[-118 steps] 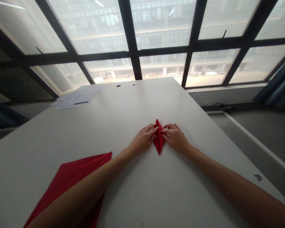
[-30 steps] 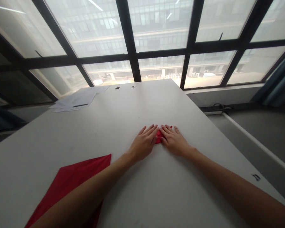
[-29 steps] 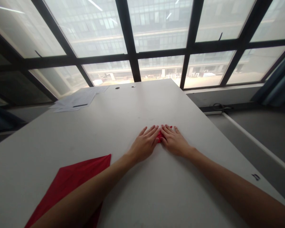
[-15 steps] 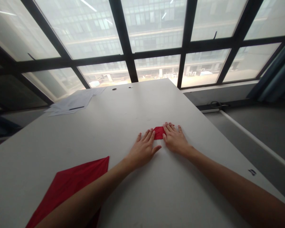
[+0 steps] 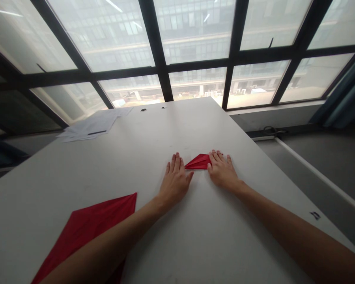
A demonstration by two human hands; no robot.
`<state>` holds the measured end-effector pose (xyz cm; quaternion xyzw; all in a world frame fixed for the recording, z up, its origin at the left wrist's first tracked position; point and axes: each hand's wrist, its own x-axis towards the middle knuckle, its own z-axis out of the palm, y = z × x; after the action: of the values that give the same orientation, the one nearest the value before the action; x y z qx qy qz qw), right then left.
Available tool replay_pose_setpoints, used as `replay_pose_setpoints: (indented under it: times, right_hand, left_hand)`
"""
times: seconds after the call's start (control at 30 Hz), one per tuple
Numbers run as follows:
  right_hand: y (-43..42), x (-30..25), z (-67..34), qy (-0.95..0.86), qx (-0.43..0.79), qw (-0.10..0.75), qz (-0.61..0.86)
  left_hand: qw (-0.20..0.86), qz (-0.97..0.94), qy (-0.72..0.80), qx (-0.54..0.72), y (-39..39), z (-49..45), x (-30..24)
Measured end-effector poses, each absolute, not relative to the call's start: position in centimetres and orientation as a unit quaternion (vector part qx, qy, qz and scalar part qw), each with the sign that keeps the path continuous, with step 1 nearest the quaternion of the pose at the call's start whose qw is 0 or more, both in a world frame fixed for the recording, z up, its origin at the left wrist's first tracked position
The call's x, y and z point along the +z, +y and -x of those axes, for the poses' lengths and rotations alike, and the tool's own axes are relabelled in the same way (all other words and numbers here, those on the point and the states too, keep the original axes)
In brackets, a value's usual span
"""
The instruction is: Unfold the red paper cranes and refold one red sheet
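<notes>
A small folded red cloth [image 5: 198, 161] lies on the white table [image 5: 154, 134], its left end narrowing to a point. My right hand [image 5: 223, 169] rests flat over the cloth's right part, fingers stretched out, hiding most of that end. Just left of the pointed tip, my left hand [image 5: 175, 179] lies on the table with fingers extended and thumb out to the right. A larger red cloth [image 5: 97, 217] is spread on the near left of the table, partly covered by my left forearm.
Several sheets of paper [image 5: 91, 124] with a dark pen [image 5: 97, 133] on them lie at the back left. A small dark mark [image 5: 315, 215] sits near the table's right edge. Windows with dark frames [image 5: 162, 67] stand behind the table, and a blue curtain [image 5: 340, 98] hangs at the right.
My left hand has slid left off the small cloth, uncovering its pointed left end. My right hand stays on the cloth, slightly further right. The view has shifted a little.
</notes>
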<state>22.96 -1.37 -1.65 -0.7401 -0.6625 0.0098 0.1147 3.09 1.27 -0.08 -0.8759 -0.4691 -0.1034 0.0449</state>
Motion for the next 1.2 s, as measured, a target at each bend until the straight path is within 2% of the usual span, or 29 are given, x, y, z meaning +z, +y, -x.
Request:
replay_pose_setpoints:
  times: [0.13,0.37,0.5,0.6,1.03,1.2]
  right_hand:
    - [-1.4,-1.7,-22.9,-0.667,0.003,0.123,0.735]
    - [-1.6,-1.4,-23.0,-0.724,0.021,0.139,0.675]
    - [-1.8,-0.9,-22.4,-0.767,0.008,0.173,0.618]
    - [-2.0,-0.9,-21.7,-0.796,0.027,0.159,0.584]
    - [-1.5,-1.5,-25.0,-0.65,0.021,0.1,0.753]
    - [-1.2,-1.6,-25.5,-0.617,0.001,0.128,0.777]
  left_hand:
    - [0.052,0.906,-0.386,-0.166,1.1,-3.6,0.7]
    - [-0.019,0.924,-0.374,-0.075,1.3,-3.4,-0.3]
    - [-0.024,0.923,-0.38,-0.064,1.3,-3.4,-0.6]
    - [-0.022,0.923,-0.379,-0.065,1.3,-3.4,-0.6]
    - [-0.027,0.919,-0.39,-0.045,1.4,-3.3,-0.6]
    - [-0.029,0.92,-0.389,-0.045,1.3,-3.3,-0.5]
